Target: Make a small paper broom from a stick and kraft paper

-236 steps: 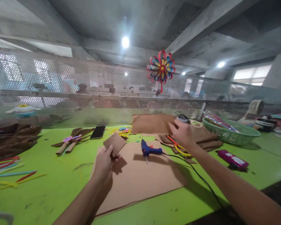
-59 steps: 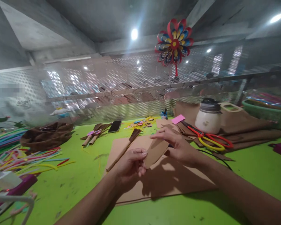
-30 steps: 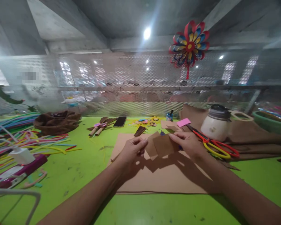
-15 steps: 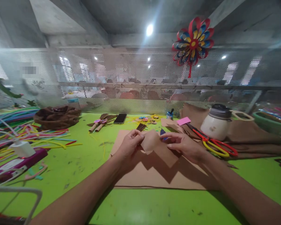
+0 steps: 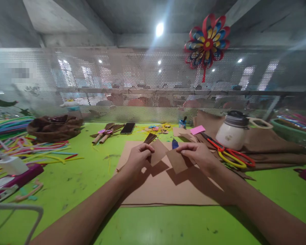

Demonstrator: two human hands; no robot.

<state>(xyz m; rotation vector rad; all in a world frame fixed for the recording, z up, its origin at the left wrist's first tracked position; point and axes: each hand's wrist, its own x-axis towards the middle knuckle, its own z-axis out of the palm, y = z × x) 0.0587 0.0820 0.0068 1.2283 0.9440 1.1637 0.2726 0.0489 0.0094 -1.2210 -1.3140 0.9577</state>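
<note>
My left hand (image 5: 140, 158) pinches a small brown paper piece (image 5: 158, 152) at its left side. Between the thumb and fingers of my right hand (image 5: 200, 156) is a second brown paper piece (image 5: 180, 161). The two pieces are apart, held over a large brown paper sheet (image 5: 153, 195) that lies on the green table. A dark fringed piece (image 5: 150, 137) lies just beyond my left hand, and a blue object (image 5: 175, 144) stands behind the right piece.
Red and yellow scissors (image 5: 232, 158) lie right, beside a white jar (image 5: 232, 132) and folded brown paper (image 5: 272, 149). A phone (image 5: 128, 128) and wrapped fringed bundles (image 5: 104, 133) are behind. Left are colourful stems (image 5: 51, 153) and a power strip (image 5: 20, 182).
The paper pieces, overlapping before, are now apart, one in each hand. The whole view has shifted slightly, with table objects appearing further left.
</note>
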